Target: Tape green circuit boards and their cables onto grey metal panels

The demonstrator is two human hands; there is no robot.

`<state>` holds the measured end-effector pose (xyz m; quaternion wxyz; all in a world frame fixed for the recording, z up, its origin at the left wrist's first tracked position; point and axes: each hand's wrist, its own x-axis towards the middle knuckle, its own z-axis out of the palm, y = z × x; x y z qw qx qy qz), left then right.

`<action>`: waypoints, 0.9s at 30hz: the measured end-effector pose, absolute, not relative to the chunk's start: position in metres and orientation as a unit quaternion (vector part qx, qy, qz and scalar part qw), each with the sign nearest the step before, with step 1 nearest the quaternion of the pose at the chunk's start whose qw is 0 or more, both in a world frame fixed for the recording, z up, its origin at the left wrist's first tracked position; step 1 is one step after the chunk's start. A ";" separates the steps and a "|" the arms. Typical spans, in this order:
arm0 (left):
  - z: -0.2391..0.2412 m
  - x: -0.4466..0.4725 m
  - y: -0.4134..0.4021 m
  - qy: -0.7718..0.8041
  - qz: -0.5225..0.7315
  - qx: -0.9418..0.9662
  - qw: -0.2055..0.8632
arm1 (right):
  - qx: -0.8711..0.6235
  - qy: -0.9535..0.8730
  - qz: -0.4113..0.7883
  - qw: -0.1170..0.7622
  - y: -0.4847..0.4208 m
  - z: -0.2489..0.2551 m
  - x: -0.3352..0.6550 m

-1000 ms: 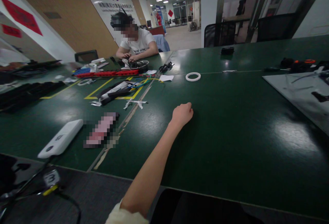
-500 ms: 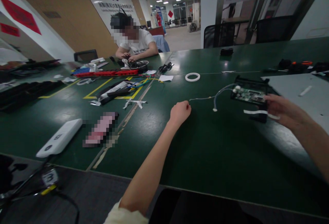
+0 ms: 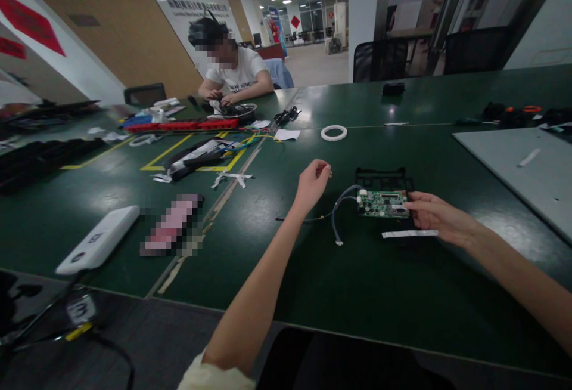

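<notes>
My right hand (image 3: 433, 217) grips the right end of a green circuit board (image 3: 382, 205) seated in a black plastic frame (image 3: 384, 176), holding it low over the table. Grey cables (image 3: 336, 214) run from white plugs at the board's left side, one ending in a small white connector (image 3: 339, 243). A white strip (image 3: 409, 234) sticks out below the board, near my fingers. My left hand (image 3: 314, 180) is left of the board with its fingers curled closed. Whether anything lies within them I cannot make out. One thin cable passes behind my left forearm.
A white tape roll (image 3: 334, 133) lies beyond my hands, and a grey panel (image 3: 504, 154) to the right. On the left are a pink phone-like object (image 3: 172, 224), a white device (image 3: 100, 240) and a black wired unit (image 3: 201, 157). Another person (image 3: 236, 74) sits across the table.
My right hand has brought the board and frame left and down, closer to me. The cables moved left with it. My left hand has turned slightly, showing more of its curled fingers.
</notes>
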<state>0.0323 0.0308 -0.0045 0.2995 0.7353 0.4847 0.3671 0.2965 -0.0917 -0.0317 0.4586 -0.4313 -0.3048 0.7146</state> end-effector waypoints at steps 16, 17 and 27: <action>-0.004 0.049 0.009 0.423 0.211 0.647 0.597 | -0.389 -0.339 0.768 0.379 -0.099 -0.035 0.276; -0.005 0.049 0.010 0.426 0.211 0.649 0.595 | -0.388 -0.341 0.769 0.376 -0.099 -0.035 0.275; -0.015 0.045 0.017 0.424 0.204 0.676 0.567 | -0.409 -0.370 0.746 0.374 -0.096 -0.031 0.282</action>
